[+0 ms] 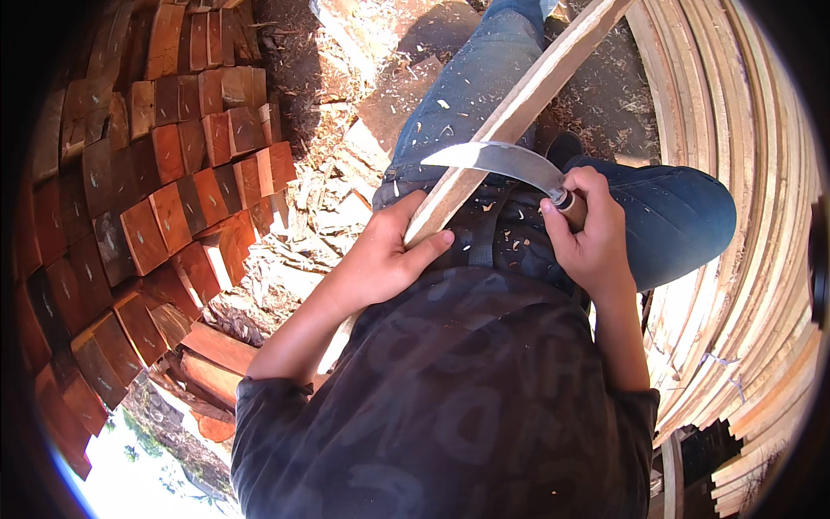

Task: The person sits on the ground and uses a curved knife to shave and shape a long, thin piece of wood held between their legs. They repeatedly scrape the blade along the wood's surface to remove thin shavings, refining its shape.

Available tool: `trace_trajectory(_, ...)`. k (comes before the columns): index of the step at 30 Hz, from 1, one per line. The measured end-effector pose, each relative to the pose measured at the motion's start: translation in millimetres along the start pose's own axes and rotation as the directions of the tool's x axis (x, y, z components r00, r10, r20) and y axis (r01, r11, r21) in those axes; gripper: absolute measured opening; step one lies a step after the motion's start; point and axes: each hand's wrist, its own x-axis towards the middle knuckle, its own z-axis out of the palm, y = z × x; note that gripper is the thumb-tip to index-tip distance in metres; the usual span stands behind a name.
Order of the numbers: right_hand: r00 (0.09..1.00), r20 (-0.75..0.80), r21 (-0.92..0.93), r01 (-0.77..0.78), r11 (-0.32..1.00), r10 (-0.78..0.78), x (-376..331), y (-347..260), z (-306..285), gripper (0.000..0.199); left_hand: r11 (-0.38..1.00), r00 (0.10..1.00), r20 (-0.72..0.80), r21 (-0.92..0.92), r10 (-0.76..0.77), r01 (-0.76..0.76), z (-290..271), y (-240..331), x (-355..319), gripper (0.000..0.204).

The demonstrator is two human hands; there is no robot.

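Shaving stroke: seems in hand; the right hand [590, 229] is wrapped round the brown handle [571, 208] of a curved knife [501, 159].
Left hand [385, 251]: gripping the wooden stick [553, 78] at its near end.
Stick: slants from that hand over the lap, past the right hand's left side.
Blade: crosses above the stick; contact unclear.
Next stroke: likely calls for steady hold, left fingers clear.
Trousers [683, 216]: flecked with shavings [516, 244].
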Motion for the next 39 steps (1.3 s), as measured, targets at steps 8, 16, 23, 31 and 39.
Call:
trace_trajectory(8, 0.984, 0.13, -0.125, -0.107, 0.986, 0.123, -27, -16, -6, 0.021, 0.974, 0.994, -0.027, 0.207, 0.103, -0.095, 6, 16, -10, 0.042)
trace_trajectory(16, 0.993, 0.118, -0.297, 0.006, 0.955, 0.03, -27, -27, 6, 0.026, 0.959, 0.995, -0.026, 0.271, 0.099, -0.088, 10, 25, -17, 0.044)
trace_trajectory(23, 0.995, 0.097, -0.405, 0.075, 0.911, -0.039, -23, -25, 15, 0.036, 0.948, 0.986, -0.051, 0.285, 0.159, -0.139, 12, 22, -19, 0.041)
trace_trajectory(31, 0.998, 0.009, -0.443, 0.054, 0.895, -0.056, -12, -8, 11, 0.042, 0.947, 0.996, -0.026, 0.312, 0.088, -0.075, 10, 27, -21, 0.042)
trace_trajectory(39, 0.99, -0.123, -0.523, -0.004, 0.852, -0.071, 2, 8, 0, 0.045, 0.96, 0.999, -0.03, 0.28, 0.037, -0.027, 7, 27, -22, 0.037)
